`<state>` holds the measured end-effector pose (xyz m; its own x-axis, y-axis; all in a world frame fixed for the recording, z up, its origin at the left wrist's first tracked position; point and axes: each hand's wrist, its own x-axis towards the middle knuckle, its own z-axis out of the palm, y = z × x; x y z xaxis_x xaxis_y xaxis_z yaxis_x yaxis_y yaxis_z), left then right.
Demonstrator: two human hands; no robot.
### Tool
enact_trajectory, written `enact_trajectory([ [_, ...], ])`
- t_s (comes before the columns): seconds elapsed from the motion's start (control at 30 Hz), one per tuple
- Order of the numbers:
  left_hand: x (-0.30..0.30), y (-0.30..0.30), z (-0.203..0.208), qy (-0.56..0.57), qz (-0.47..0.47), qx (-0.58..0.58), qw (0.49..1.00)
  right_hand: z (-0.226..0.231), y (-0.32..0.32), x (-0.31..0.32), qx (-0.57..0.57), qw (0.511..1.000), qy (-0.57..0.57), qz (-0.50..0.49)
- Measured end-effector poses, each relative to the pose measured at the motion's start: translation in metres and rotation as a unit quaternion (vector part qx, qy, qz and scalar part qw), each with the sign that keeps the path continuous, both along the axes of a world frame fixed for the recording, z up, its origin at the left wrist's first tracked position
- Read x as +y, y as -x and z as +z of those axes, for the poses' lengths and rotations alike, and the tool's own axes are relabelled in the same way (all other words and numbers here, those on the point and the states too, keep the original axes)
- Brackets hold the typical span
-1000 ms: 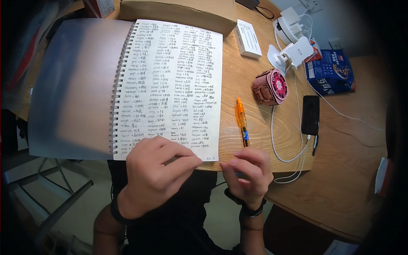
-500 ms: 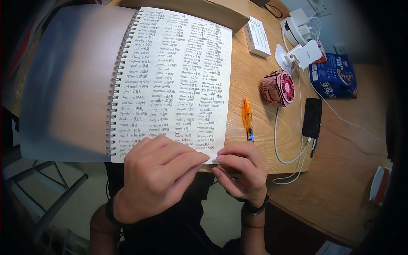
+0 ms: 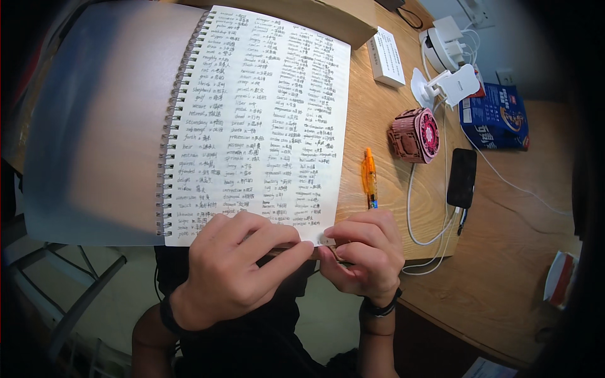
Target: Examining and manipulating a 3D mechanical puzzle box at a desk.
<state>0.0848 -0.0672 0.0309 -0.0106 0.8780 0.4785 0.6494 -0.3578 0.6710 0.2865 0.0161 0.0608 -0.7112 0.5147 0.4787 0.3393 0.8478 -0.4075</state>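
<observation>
A spiral-bound notebook (image 3: 265,132) lies open before me, its right-hand page filled with columns of handwriting. Its translucent plastic cover (image 3: 107,126) is folded out to the left of the coil. My left hand (image 3: 236,271) bends over the bottom edge of the page, fingers closed on it close to the lower right corner. At that corner my right hand (image 3: 365,252) pinches the paper between thumb and curled fingers. The corner is slightly lifted, and the fingers hide part of it. An orange pen (image 3: 368,176) lies on the table just beyond my right hand.
A round pink-and-brown patterned box (image 3: 414,135) stands right of the pen. Farther off are a white box (image 3: 387,57), a white stand (image 3: 444,85), a black phone (image 3: 462,178) on a cable and a blue packet (image 3: 493,116). A cardboard box (image 3: 315,16) borders the notebook's far edge.
My left fingers have shifted slightly along the page's bottom edge, the index finger now more bent. The right hand still grips the corner, a little lower. The whole view has moved slightly.
</observation>
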Motion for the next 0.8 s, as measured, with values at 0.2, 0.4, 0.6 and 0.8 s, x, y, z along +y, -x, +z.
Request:
enact_trajectory([
  [0.2, -0.001, 0.001, -0.003, -0.003, 0.004, 0.018, 1.0, 0.003, -0.001, 0.005, -0.031, 0.997, -0.026, 0.061],
  [0.4, 0.001, 0.002, -0.007, -0.044, -0.005, 0.062, 0.997, 0.003, -0.001, 0.006, -0.057, 0.996, 0.008, 0.072],
  [0.6, -0.001, -0.002, -0.008, -0.04, 0.007, 0.073, 0.996, 0.003, 0.003, 0.005, -0.048, 0.997, 0.036, 0.055],
  [0.8, 0.0, 0.0, -0.012, -0.043, 0.004, 0.078, 0.996, 0.004, 0.006, 0.004, -0.076, 0.994, 0.064, 0.042],
])
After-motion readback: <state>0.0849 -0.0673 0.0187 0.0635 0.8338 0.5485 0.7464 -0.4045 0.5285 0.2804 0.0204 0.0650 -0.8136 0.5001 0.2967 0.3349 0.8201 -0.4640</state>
